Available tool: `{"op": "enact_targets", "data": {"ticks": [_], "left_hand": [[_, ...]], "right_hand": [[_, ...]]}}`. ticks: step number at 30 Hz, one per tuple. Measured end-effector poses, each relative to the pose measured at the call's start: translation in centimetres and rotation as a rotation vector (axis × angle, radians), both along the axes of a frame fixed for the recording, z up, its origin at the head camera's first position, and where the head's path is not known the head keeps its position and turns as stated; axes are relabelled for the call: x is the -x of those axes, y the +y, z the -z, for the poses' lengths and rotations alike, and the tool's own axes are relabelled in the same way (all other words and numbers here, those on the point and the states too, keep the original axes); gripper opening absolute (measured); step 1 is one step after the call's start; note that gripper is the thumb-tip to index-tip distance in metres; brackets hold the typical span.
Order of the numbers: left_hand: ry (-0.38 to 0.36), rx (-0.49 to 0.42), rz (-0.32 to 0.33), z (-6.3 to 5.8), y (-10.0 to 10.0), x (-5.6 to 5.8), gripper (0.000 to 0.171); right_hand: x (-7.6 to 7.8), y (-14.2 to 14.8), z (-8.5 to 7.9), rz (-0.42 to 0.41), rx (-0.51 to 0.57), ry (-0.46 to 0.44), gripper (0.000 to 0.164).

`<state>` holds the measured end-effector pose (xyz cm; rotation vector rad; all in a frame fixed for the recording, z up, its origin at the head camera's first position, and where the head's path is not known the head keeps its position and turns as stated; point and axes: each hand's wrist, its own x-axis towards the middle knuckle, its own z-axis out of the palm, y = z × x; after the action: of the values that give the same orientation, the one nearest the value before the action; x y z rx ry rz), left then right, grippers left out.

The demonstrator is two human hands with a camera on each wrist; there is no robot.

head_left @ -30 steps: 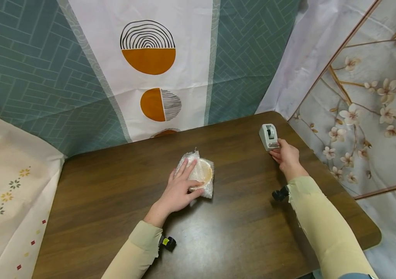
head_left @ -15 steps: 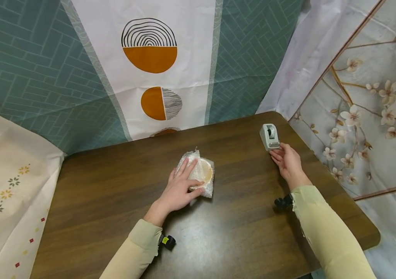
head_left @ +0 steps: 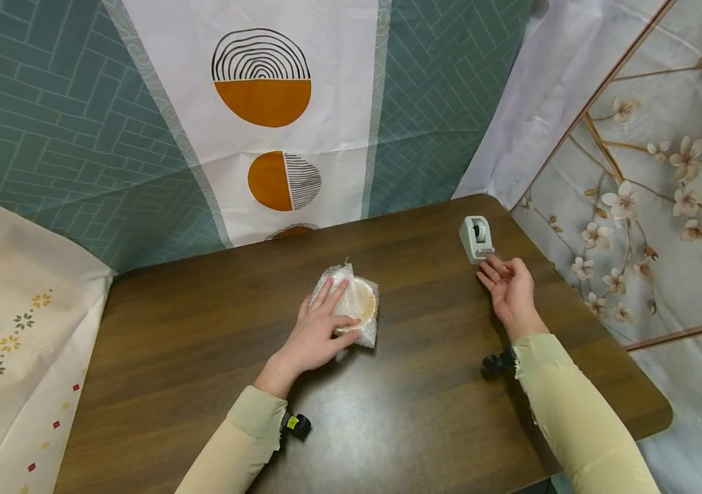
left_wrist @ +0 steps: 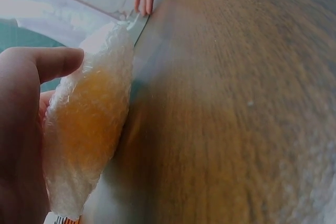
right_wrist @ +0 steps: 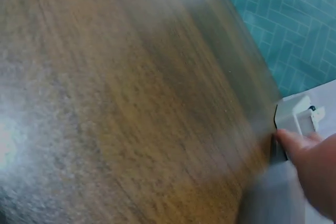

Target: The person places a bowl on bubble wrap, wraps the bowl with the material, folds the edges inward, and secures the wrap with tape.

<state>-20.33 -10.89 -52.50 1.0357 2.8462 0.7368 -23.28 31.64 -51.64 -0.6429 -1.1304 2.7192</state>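
A round, yellowish item with a pale rim, wrapped in bubble wrap (head_left: 368, 305), lies near the middle of the table. My left hand (head_left: 313, 336) rests over its left part, fingers spread and fairly straight, covering some of it. Seen from the left wrist, the package (left_wrist: 94, 114) shows orange-yellow through the wrap, with the thumb along its upper edge. At the far right stands a white tape dispenser (head_left: 471, 239). My right hand (head_left: 511, 295) is at its near end, palm partly turned up and fingers loosely extended, fingertips right at the cutter end.
The brown wooden table (head_left: 202, 357) has rounded corners. Behind it hangs a green and white patterned curtain (head_left: 437, 103), with a floral sheet (head_left: 647, 226) on the right and a cream cloth (head_left: 11, 329) on the left.
My right hand has turned its palm further upward and drawn slightly back from the dispenser's cutter end. My left hand and the bubble-wrapped item have stayed in place.
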Motion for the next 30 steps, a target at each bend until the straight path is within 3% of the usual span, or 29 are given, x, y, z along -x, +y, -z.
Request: {"op": "enact_targets", "data": {"ticks": [4, 8, 11, 16, 20, 24, 30], "left_hand": [[0.014, -0.019, 0.002, 0.1, -0.1, 0.0, 0.042], [0.019, -0.027, 0.0, 0.3, -0.2, -0.1, 0.042], [0.022, -0.024, -0.004, 0.4, -0.2, -0.1, 0.042], [0.017, -0.008, -0.006, 0.2, 0.0, 0.0, 0.042], [0.003, 0.01, -0.013, 0.1, 0.1, 0.0, 0.042], [0.0, 0.019, -0.022, 0.0, 0.1, -0.1, 0.042], [-0.02, 0.028, -0.025, 0.0, 0.3, -0.1, 0.043]], "right_hand": [[0.1, -0.3, 0.2, 0.082, -0.087, -0.171, 0.021], [-0.2, -0.6, 0.9, 0.018, -0.313, -0.306, 0.024], [-0.6, -0.7, 1.5, -0.042, -0.592, -0.337, 0.02], [-1.5, -0.3, 1.6, -0.119, -1.144, -0.434, 0.034], [-1.8, 0.6, 1.3, -0.218, -1.42, -0.466, 0.042], [-1.4, 1.8, 1.1, -0.28, -1.508, -0.465, 0.043], [-0.8, 2.2, 0.8, -0.292, -1.502, -0.511, 0.045]]}}
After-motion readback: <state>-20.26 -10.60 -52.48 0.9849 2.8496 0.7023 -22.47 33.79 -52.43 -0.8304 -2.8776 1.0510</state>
